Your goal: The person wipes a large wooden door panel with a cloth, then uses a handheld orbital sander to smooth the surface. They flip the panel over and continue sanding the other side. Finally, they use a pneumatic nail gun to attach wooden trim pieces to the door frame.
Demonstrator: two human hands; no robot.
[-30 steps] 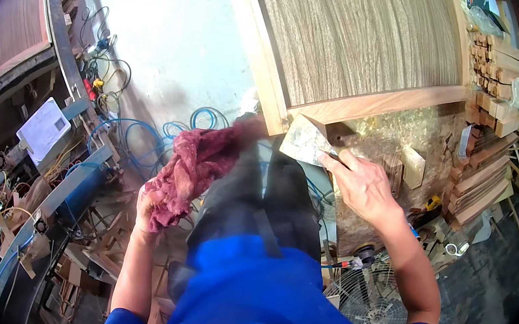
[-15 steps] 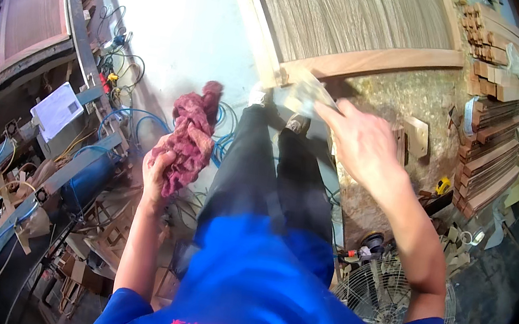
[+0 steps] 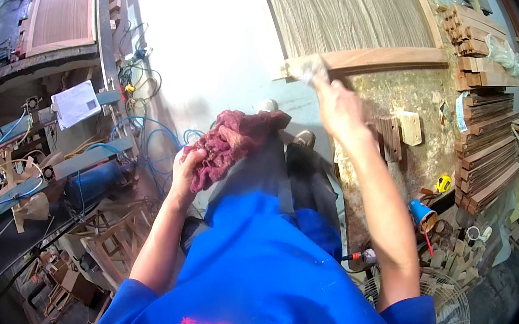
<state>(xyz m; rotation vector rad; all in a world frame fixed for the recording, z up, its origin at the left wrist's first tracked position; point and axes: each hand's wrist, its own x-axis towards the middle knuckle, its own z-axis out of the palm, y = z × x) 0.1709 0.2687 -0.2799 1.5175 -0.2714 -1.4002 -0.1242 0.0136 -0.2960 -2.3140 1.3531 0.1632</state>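
My left hand [image 3: 188, 169] is closed around a crumpled maroon rag [image 3: 239, 138], held over my lap with its loose end pointing away to the right. Gripped in my right hand [image 3: 340, 107] is a flat brush [image 3: 314, 71] with a pale, slightly blurred head. The brush head is at the near left corner of a wood-grained panel [image 3: 351, 13], by its lighter edge strip [image 3: 378, 57]; whether it touches the strip I cannot tell. Under the panel lies a stained, speckled worktop [image 3: 393, 91].
Stacked wooden strips [image 3: 485, 149] stand at the right, with a yellow tape measure [image 3: 444, 184] and a blue can [image 3: 422, 214] nearer. A wire fan guard [image 3: 443, 311] sits by my right elbow. Blue hoses [image 3: 152, 131] and a machine frame [image 3: 100, 149] are at left.
The maroon rag has swung right and away with my left hand. My right hand has moved the brush a little further away, up to the panel corner. The whole view has also shifted.
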